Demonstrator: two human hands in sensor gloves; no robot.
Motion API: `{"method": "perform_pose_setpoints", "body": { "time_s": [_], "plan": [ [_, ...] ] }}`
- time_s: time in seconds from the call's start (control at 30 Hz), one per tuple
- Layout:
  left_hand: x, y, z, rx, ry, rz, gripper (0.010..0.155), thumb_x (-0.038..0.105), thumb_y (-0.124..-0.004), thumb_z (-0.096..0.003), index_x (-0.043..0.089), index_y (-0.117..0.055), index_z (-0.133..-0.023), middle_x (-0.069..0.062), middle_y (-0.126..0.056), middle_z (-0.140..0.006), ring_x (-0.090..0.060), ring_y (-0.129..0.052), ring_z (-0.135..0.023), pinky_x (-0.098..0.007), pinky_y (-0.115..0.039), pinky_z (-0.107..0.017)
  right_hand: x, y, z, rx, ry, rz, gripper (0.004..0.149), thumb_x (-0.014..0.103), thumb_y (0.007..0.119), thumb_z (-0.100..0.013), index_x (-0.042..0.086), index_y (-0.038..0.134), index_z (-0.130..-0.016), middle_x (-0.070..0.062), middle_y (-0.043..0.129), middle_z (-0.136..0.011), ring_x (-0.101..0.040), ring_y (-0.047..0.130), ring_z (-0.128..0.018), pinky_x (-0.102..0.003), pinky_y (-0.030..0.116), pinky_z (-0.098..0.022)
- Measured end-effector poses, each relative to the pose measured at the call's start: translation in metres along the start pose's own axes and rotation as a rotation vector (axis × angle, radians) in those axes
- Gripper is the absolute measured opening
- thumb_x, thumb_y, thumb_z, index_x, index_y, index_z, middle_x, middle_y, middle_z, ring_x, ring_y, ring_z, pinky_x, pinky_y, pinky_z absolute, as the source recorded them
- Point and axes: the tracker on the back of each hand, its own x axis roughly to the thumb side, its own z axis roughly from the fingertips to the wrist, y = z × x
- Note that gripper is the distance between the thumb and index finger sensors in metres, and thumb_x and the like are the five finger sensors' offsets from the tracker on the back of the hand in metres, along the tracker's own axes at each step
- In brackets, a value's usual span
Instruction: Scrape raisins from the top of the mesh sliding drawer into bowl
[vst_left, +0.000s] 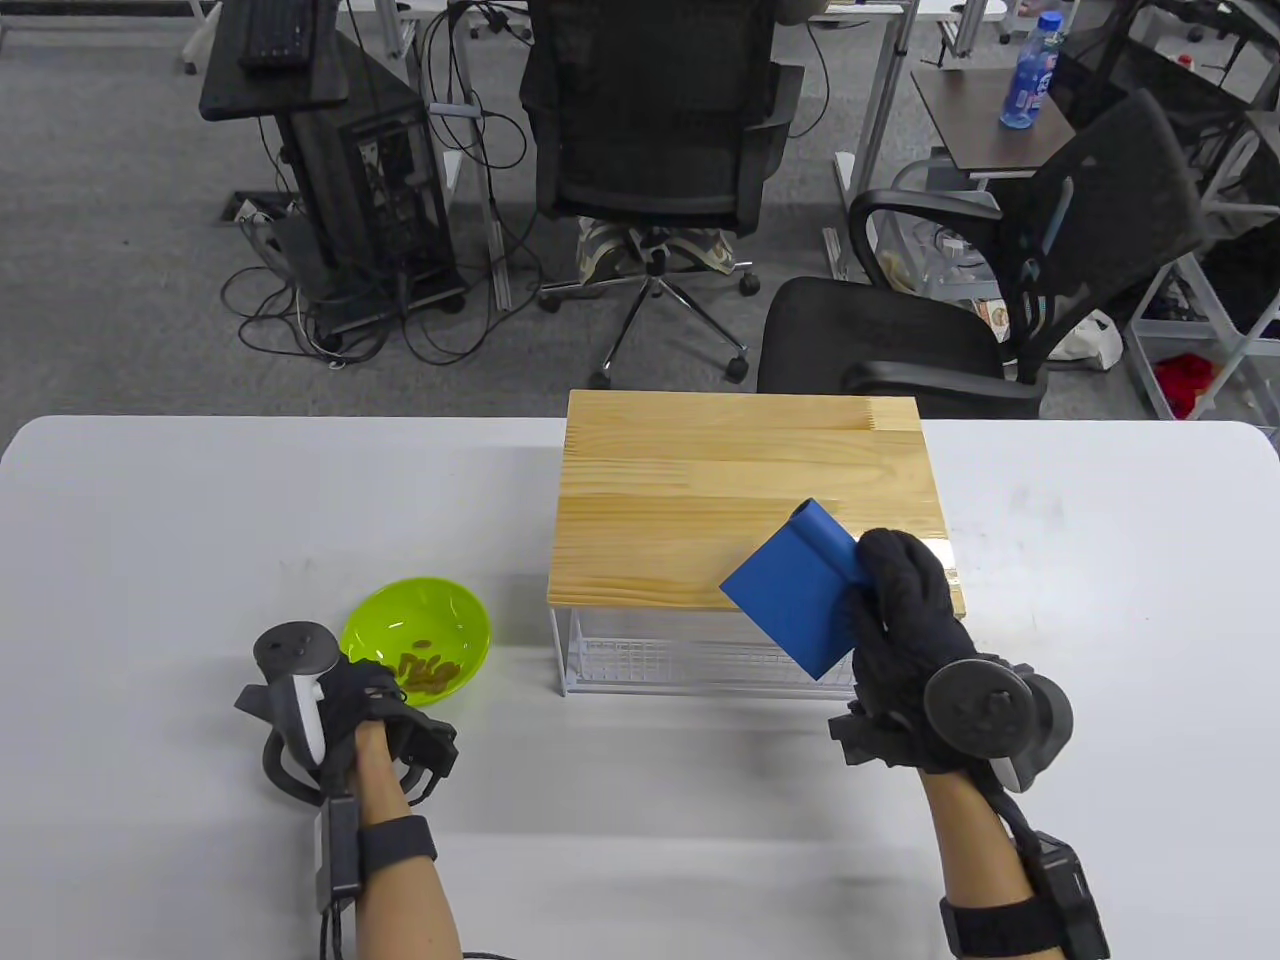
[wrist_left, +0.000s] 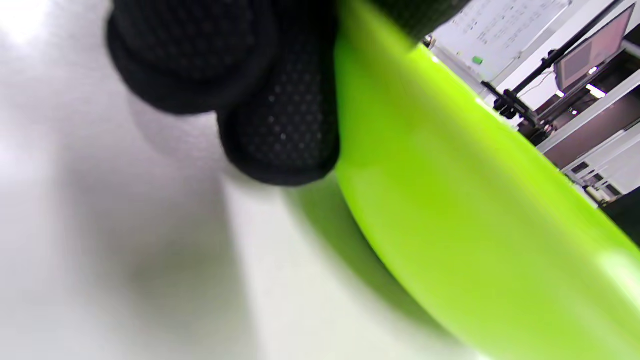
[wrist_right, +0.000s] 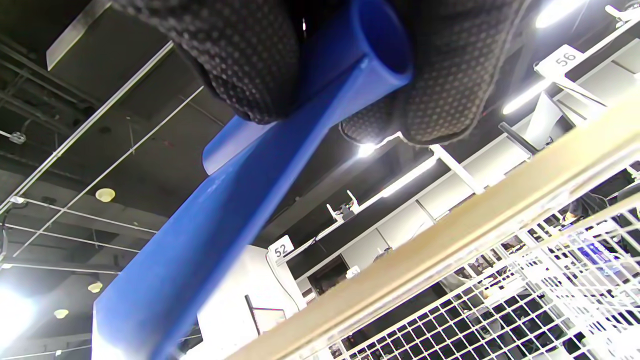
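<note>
A white mesh sliding drawer (vst_left: 680, 660) with a bare wooden top (vst_left: 700, 500) stands mid-table. My right hand (vst_left: 900, 610) grips the handle of a blue scraper (vst_left: 795, 590), its blade tilted over the top's front right corner. In the right wrist view the fingers (wrist_right: 240, 55) wrap the scraper (wrist_right: 225, 225) above the wood edge (wrist_right: 450, 235) and mesh (wrist_right: 500, 310). Left of the drawer sits a green bowl (vst_left: 420, 615) holding raisins (vst_left: 428, 672). My left hand (vst_left: 385, 685) holds its near rim; its fingers (wrist_left: 280, 125) press the bowl's outer wall (wrist_left: 450, 200).
The white table (vst_left: 200, 520) spreads wide on both sides. Behind its far edge stand two black office chairs (vst_left: 900, 340), a computer cart (vst_left: 340, 180) with cables, and a side table with a water bottle (vst_left: 1030, 70).
</note>
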Motion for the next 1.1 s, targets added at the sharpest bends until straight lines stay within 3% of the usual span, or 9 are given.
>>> {"method": "perform_pose_setpoints", "body": {
  "time_s": [0.1,0.23,0.3,0.33,0.43,0.6,0.83,1.0,1.1],
  "plan": [
    [0.012,0.009,0.015,0.043,-0.045,-0.098,0.066,0.039,-0.072,-0.0562,0.011,-0.053,-0.113,-0.019,-0.082,-0.101,-0.028,-0.11,-0.05,-0.036,-0.094,-0.034,0.003,-0.001,0.0,0.006,-0.004,-0.003,0.056,0.017,0.08,-0.053,0.009,0.059,-0.104,-0.02,0.06,-0.103,-0.047,0.083,-0.083,-0.058,0.077,-0.058],
    [0.051,0.029,0.06,0.265,-0.175,-0.385,0.077,0.057,-0.063,-0.0559,0.016,-0.042,-0.118,-0.019,-0.067,-0.113,-0.036,-0.103,-0.07,-0.043,-0.091,-0.045,0.006,-0.008,-0.002,-0.016,-0.003,-0.028,0.056,0.017,0.08,-0.053,0.009,0.059,-0.104,-0.02,0.06,-0.104,-0.047,0.083,-0.083,-0.059,0.077,-0.058],
    [0.067,0.037,0.086,0.324,-0.294,-0.386,0.078,0.062,-0.059,-0.0555,0.019,-0.041,-0.118,-0.017,-0.063,-0.116,-0.037,-0.097,-0.081,-0.048,-0.087,-0.053,0.006,-0.015,-0.003,-0.035,0.004,-0.036,0.056,0.017,0.08,-0.053,0.009,0.059,-0.104,-0.02,0.06,-0.104,-0.047,0.082,-0.084,-0.058,0.077,-0.058],
    [0.081,0.042,0.111,0.329,-0.431,-0.323,0.077,0.063,-0.057,-0.0553,0.022,-0.041,-0.119,-0.016,-0.061,-0.118,-0.039,-0.091,-0.09,-0.052,-0.081,-0.063,0.005,-0.022,-0.004,-0.063,0.007,-0.05,0.056,0.017,0.08,-0.053,0.009,0.059,-0.104,-0.02,0.06,-0.104,-0.047,0.082,-0.084,-0.058,0.077,-0.058],
    [0.106,0.04,0.17,0.25,-0.75,-0.203,0.078,0.066,-0.055,-0.0545,0.026,-0.04,-0.12,-0.014,-0.055,-0.122,-0.043,-0.074,-0.106,-0.061,-0.062,-0.076,0.002,-0.04,-0.006,-0.129,0.017,-0.059,0.056,0.017,0.08,-0.053,0.009,0.059,-0.104,-0.02,0.059,-0.104,-0.047,0.082,-0.084,-0.058,0.076,-0.059],
    [0.124,-0.013,0.252,0.154,-1.137,-0.324,0.082,0.072,-0.051,-0.0514,0.031,-0.034,-0.121,-0.009,-0.048,-0.127,-0.041,-0.059,-0.117,-0.063,-0.052,-0.081,-0.015,-0.076,-0.007,-0.248,0.065,-0.028,0.056,0.017,0.08,-0.053,0.01,0.058,-0.104,-0.02,0.059,-0.104,-0.046,0.082,-0.085,-0.058,0.076,-0.059],
    [0.098,-0.108,0.289,0.067,-1.47,-0.655,0.081,0.073,-0.045,-0.048,0.036,-0.03,-0.119,-0.001,-0.044,-0.128,-0.036,-0.052,-0.121,-0.062,-0.048,-0.084,-0.089,-0.114,0.004,-0.381,0.369,0.049,0.056,0.016,0.08,-0.053,0.008,0.059,-0.104,-0.021,0.059,-0.104,-0.048,0.081,-0.084,-0.058,0.076,-0.058],
    [0.076,-0.138,0.301,0.024,-1.572,-0.806,0.079,0.071,-0.045,-0.0481,0.037,-0.031,-0.118,0.0,-0.04,-0.129,-0.035,-0.049,-0.123,-0.063,-0.048,-0.084,-0.142,-0.104,0.018,-0.329,0.602,0.223,0.056,0.015,0.08,-0.053,0.006,0.06,-0.103,-0.023,0.059,-0.102,-0.05,0.082,-0.081,-0.059,0.076,-0.055],
    [0.074,-0.146,0.305,-0.022,-1.581,-0.869,0.079,0.071,-0.046,-0.0479,0.039,-0.029,-0.118,0.001,-0.037,-0.129,-0.034,-0.046,-0.124,-0.063,-0.046,-0.085,-0.174,-0.088,0.026,-0.133,0.762,0.331,0.055,0.014,0.081,-0.052,0.005,0.061,-0.103,-0.025,0.06,-0.102,-0.051,0.082,-0.08,-0.06,0.077,-0.054]
  ]
}}
